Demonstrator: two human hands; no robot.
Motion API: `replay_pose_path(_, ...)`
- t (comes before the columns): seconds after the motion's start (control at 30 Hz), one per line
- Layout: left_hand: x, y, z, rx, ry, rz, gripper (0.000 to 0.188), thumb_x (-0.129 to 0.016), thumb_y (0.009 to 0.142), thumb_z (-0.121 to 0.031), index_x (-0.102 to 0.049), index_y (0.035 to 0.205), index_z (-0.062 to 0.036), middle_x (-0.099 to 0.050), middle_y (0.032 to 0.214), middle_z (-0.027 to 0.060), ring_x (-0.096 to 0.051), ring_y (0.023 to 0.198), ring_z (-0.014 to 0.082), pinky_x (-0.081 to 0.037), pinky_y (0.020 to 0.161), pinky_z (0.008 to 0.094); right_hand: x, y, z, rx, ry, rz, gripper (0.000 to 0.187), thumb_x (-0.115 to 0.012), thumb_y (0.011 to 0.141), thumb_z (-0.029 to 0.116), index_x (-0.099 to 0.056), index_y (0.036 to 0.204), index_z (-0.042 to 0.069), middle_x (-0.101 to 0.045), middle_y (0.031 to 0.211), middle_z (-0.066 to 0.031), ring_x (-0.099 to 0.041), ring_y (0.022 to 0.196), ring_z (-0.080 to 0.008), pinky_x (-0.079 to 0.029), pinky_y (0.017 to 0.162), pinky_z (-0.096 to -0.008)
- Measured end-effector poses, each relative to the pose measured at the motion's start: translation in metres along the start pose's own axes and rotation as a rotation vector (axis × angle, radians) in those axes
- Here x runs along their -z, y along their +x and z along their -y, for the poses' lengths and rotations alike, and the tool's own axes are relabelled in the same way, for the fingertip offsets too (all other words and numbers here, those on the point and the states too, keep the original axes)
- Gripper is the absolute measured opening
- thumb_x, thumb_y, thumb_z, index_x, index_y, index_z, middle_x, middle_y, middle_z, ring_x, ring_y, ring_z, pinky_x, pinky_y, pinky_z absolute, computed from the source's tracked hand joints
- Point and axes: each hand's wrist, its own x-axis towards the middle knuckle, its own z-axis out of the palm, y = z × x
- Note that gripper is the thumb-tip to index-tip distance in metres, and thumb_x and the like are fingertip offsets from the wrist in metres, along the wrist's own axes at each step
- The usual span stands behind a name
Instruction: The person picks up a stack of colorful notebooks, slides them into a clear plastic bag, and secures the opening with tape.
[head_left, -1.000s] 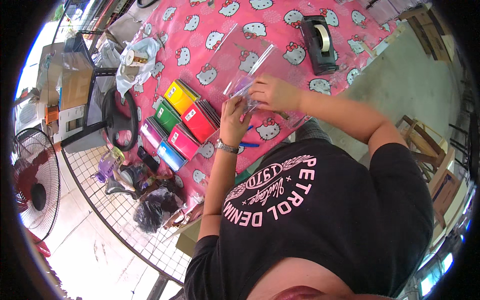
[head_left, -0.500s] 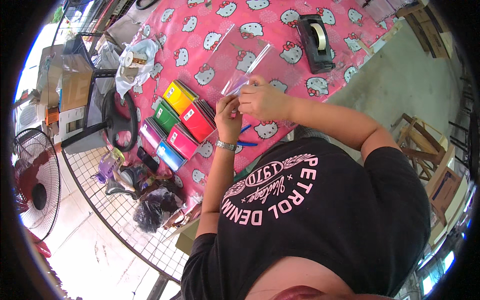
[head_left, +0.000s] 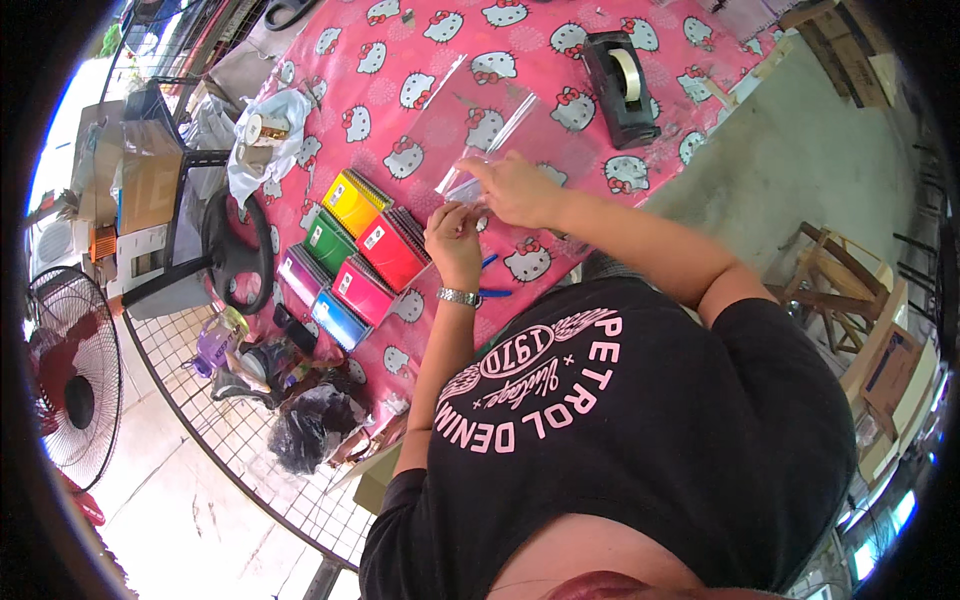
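A clear plastic bag (head_left: 478, 125) lies flat on the pink cat-print tablecloth (head_left: 530, 40). My right hand (head_left: 515, 188) pinches its near edge. Just below, my left hand (head_left: 453, 232), with a metal watch on the wrist, grips the same edge, and something small and pale shows between the fingertips. Stacks of spiral notebooks lie left of my hands: yellow (head_left: 352, 200), green (head_left: 328, 242), red (head_left: 392, 248), pink (head_left: 362, 290), blue (head_left: 338, 318). A blue pen (head_left: 493, 292) lies beside my left wrist.
A black tape dispenser (head_left: 620, 85) stands at the far right of the cloth. Left of the table are a black chair (head_left: 235, 250), cardboard boxes (head_left: 145, 175), a red fan (head_left: 75, 375) and a wire grid with bags. A wooden stool (head_left: 835, 290) stands at the right.
Both hands have drawn closer together at the bag's near edge, and the bag has come down from a raised tilt to lie flatter on the cloth.
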Motion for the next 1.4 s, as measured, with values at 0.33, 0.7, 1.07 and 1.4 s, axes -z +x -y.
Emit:
replay_pose_path(0.33,0.016,0.038,-0.038,0.046,0.547,0.233,0.036,-0.08,0.059,-0.025,-0.071,0.092,-0.0136,-0.062,0.096,0.0062,-0.051,0.104,0.0295,-0.04,0.087,0.0431,0.054,-0.083,-0.151,-0.529,0.034,-0.949,0.033,-0.065,0.081,0.032,-0.065,0.101,0.006,-0.064,0.086,-0.0141,-0.061,0.086,-0.0289,-0.047,0.076,-0.0377)
replay_pose_path(0.7,0.005,0.023,0.05,0.286,-0.309,0.276,0.036,-0.08,0.068,-0.018,-0.067,0.099,-0.0046,-0.065,0.079,0.007,-0.057,0.069,0.0111,-0.047,0.066,0.0268,0.0,-0.155,-0.147,-0.686,1.504,-0.806,0.012,-0.056,0.09,0.011,-0.048,0.081,0.01,-0.046,0.07,0.0011,-0.042,0.058,-0.008,-0.033,0.052,-0.0219)
replay_pose_path(1.07,0.004,0.022,0.031,0.308,-0.282,0.227,0.038,-0.075,0.072,-0.013,-0.062,0.105,-0.0002,-0.065,0.081,0.0094,-0.063,0.078,0.0151,-0.049,0.071,0.0278,0.05,0.087,0.007,0.259,-0.125,0.472,0.046,-0.073,0.072,0.044,-0.057,0.072,0.0,-0.057,0.065,-0.0102,-0.055,0.06,-0.0215,-0.042,0.056,-0.0362)
replay_pose_path(1.4,0.015,0.006,0.037,-0.284,0.199,0.231,0.046,-0.065,0.082,-0.03,-0.053,0.123,-0.0145,-0.04,0.139,0.0153,-0.049,0.118,0.0337,-0.042,0.095,0.0402,0.004,0.099,-0.082,-0.038,-0.033,0.588,0.053,-0.066,0.077,0.055,-0.063,0.086,0.002,-0.064,0.083,-0.0146,-0.06,0.077,-0.0223,-0.046,0.069,-0.0364)
